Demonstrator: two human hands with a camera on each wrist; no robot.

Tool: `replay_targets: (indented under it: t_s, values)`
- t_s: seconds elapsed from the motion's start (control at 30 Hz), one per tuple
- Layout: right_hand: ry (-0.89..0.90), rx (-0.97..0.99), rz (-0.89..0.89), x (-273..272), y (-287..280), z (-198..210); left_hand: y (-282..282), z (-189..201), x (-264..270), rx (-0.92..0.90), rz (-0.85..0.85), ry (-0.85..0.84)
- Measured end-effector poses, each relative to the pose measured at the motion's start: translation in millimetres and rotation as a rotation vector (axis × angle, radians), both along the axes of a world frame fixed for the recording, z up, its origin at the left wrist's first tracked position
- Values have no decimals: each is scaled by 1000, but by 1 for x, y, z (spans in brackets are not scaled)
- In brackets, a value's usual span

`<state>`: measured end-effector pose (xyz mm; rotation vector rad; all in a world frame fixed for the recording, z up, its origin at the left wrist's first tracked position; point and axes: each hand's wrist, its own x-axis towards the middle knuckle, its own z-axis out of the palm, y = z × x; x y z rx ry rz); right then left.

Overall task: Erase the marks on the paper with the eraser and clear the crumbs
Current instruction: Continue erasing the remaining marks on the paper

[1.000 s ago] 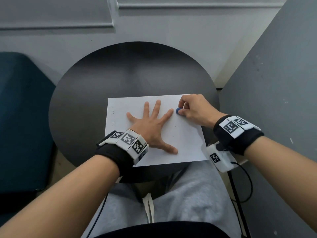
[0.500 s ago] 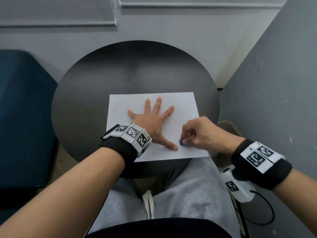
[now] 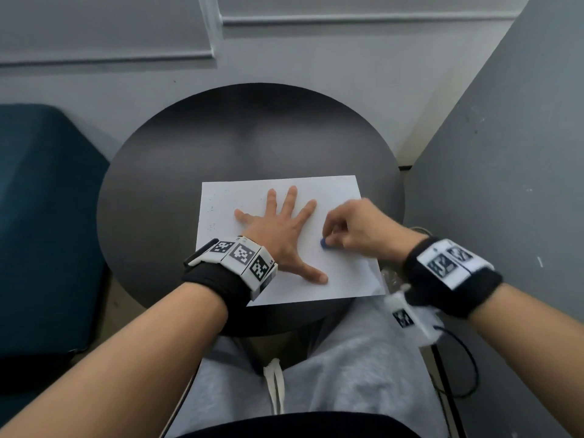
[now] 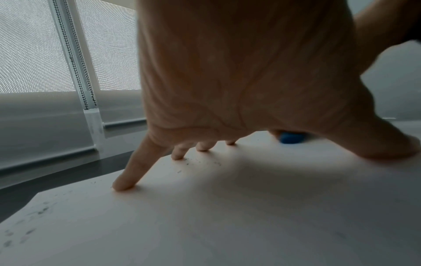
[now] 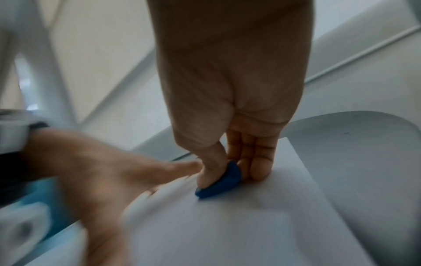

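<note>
A white sheet of paper (image 3: 335, 191) lies on the round dark table (image 3: 164, 184). My left hand (image 3: 278, 226) is spread flat on the sheet's middle, fingers straight, pressing it down. My right hand (image 3: 347, 229) pinches a small blue eraser (image 3: 325, 243) between thumb and fingers and holds its edge against the paper just right of the left hand. The right wrist view shows the eraser (image 5: 219, 181) on the sheet, blurred by motion. In the left wrist view the eraser (image 4: 291, 138) shows beyond my fingers, and dark crumbs (image 4: 187, 163) and faint smudges (image 4: 38, 212) dot the paper.
A dark blue chair (image 3: 41, 222) stands left of the table and a grey partition (image 3: 512, 172) rises on the right. A wall with closed blinds (image 3: 104, 26) is behind. My grey-trousered lap (image 3: 341, 368) sits under the table's near edge.
My right hand swept the eraser from the sheet's upper right down to near my left thumb, then back up a little to mid-right. The left hand stayed spread on the paper.
</note>
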<state>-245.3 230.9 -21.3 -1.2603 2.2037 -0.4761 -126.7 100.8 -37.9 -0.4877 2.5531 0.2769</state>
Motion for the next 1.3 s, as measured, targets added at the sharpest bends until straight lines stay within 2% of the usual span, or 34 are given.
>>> replay_targets:
  t_s: [0.13, 0.2, 0.27, 0.37, 0.43, 0.6, 0.77, 0.93, 1.0, 1.1, 1.13, 1.3]
  values:
    - [58, -85, -223, -35, -31, -5, 0, 1, 1, -6, 12, -7]
    - [48, -99, -273, -40, -35, -8, 0, 1, 1, -17, 14, -8]
    - [25, -100, -244, -31, -29, -7, 1, 1, 2, -30, 8, -4]
    - [-26, -40, -55, -9, -17, -6, 2, 1, 2, -50, -3, 6]
    - [-11, -17, -17, -9, -21, -4, 2, 2, 2, -52, -8, 8]
    - [78, -92, -195, -21, -36, -8, 0, -1, 3, -57, -13, 25]
    - [10, -51, -41, 7, -25, -13, 1, 0, 3, -68, -13, 33]
    - [46, -141, -266, -14, -32, -14, 0, 0, 5, -68, -5, 36]
    - [3, -131, -182, 3, -28, -13, 0, 1, 6, -69, -13, 40]
    - [-34, -79, 42, 32, -22, -9, 0, 0, 5, -60, -20, 37]
    - [-19, -76, 59, 31, -24, -9, 0, 1, 5, -57, -18, 35]
    - [70, -109, -161, -5, -37, -14, -1, 1, 6, -59, -12, 21]
